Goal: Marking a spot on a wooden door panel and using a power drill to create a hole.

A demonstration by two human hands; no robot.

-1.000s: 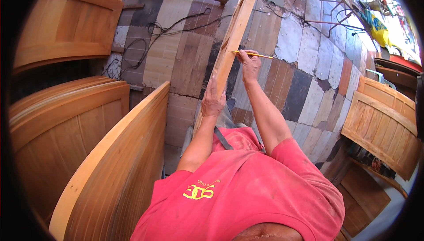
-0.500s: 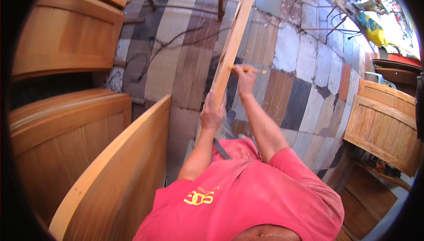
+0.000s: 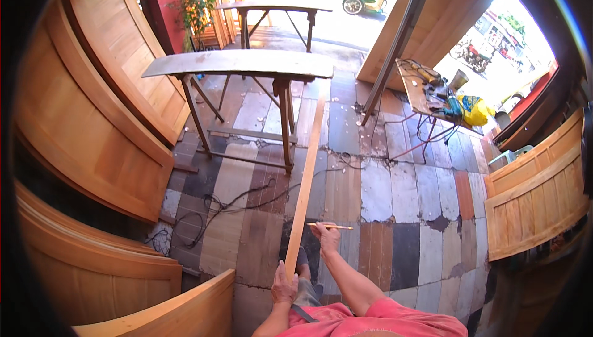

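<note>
A: Where is the plank (image 3: pixel 305 189) now?

B: It is long and narrow, and it runs from the person's left hand (image 3: pixel 283 286) away toward the bench (image 3: pixel 247 63). Whether its far end touches the bench, I cannot tell.

A: And how is the grip of each hand?

B: The left hand is grasping the near end of the plank. The right hand (image 3: pixel 327 241), just beside the plank on its right, is pinching a pencil (image 3: pixel 336 227).

A: Does the pencil touch the plank?

B: One end of it is at the plank's right edge, but the contact I cannot confirm.

A: What else is around the plank?

B: To its left, dark cable (image 3: pixel 221 205) lies on the floor (image 3: pixel 377 192), and wooden doors (image 3: pixel 92 121) stand farther out. To its right, well apart, a small table (image 3: pixel 410 83) carries tools (image 3: pixel 455 108) and a yellow bag (image 3: pixel 475 111).
</note>
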